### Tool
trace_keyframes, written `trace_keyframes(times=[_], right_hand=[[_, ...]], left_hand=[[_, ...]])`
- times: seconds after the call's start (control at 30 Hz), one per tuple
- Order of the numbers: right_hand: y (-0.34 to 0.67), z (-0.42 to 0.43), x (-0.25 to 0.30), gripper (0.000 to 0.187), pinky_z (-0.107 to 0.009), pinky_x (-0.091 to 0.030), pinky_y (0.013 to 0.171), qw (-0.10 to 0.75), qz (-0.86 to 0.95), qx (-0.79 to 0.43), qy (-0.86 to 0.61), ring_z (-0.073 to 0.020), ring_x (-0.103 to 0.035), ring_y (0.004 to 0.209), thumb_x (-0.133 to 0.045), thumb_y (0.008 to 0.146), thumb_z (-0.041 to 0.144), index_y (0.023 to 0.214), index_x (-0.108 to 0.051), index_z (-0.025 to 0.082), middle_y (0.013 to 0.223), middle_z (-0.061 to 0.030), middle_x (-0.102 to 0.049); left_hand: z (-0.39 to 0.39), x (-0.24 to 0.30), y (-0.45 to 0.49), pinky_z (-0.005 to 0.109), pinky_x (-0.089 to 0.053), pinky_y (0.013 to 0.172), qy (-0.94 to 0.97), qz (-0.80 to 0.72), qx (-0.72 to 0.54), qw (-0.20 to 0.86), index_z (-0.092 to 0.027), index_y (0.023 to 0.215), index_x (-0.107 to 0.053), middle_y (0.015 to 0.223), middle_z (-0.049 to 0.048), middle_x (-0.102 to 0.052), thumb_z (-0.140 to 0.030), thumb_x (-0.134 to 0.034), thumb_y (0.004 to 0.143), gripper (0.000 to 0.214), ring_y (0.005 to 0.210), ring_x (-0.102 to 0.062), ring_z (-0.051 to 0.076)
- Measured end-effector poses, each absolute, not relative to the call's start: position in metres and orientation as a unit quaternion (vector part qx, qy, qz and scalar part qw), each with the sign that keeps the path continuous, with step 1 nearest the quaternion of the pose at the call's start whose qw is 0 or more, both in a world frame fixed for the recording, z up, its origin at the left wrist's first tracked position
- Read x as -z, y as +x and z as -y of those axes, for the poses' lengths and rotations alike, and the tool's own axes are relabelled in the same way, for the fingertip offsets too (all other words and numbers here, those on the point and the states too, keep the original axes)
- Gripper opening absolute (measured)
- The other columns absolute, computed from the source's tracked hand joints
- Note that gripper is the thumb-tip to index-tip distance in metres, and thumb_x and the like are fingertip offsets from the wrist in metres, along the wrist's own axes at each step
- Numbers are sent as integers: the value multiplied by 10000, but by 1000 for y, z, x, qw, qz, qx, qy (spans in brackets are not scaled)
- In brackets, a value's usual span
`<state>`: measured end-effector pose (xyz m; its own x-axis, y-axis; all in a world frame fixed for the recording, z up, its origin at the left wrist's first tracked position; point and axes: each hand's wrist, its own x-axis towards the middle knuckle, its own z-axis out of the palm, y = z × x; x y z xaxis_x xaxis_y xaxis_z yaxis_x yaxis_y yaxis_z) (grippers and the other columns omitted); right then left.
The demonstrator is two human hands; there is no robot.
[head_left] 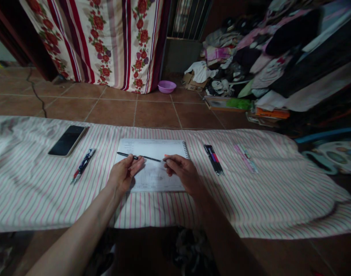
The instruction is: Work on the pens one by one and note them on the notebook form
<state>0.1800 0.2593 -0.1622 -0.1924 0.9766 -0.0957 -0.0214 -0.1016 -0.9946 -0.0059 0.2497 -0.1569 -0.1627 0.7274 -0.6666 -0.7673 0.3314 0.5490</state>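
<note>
A spiral notebook point(152, 147) lies open on a pink-striped cloth point(250, 191), with faint pencil marks on its page. Both my hands hover over it and share a thin dark pen point(146, 157) held level. My left hand point(124, 172) pinches the pen near its middle. My right hand point(183, 171) is closed on the pen's right end, where a small orange tip point(166, 155) shows.
A dark phone point(67, 140) lies at the cloth's left, with pens point(83, 165) beside it. More pens point(213, 158) and pastel markers point(246, 158) lie right of the notebook. Beyond are a tiled floor, a floral curtain point(112, 42), a purple bowl point(166, 86) and heaped clothes point(267, 53).
</note>
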Motion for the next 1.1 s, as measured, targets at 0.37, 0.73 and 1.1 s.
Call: trace_keyframes(times=[0.37,0.73,1.1], right_hand=[[181,-261,173,285,-244,-457,515,429,481,-589,-487,-101,-561,544,-687,626,365,814,-648,154,677,-8,-629],[178,-260,171,333,-233,-461,541,420,430,-619,-506,-94,-570,566,-722,590,353,843,-645,150,677,-2,-630],[175,-260,170,318,-232,-471,539,429,424,-612,-513,-94,-567,562,-722,586,374,799,-658,147,679,-13,-637]], left_hand=[[-251,163,-4,176,-563,528,-15,-502,-561,658,-24,797,-539,669,135,-649,-120,-443,880,159,580,-672,159],[-252,155,-1,170,-561,497,-53,-481,-504,715,28,1022,-513,734,163,-657,-124,-343,912,253,657,-688,195],[-253,163,-1,138,-538,470,-2,-502,-464,730,81,1042,-524,712,200,-674,-99,-375,898,274,623,-689,193]])
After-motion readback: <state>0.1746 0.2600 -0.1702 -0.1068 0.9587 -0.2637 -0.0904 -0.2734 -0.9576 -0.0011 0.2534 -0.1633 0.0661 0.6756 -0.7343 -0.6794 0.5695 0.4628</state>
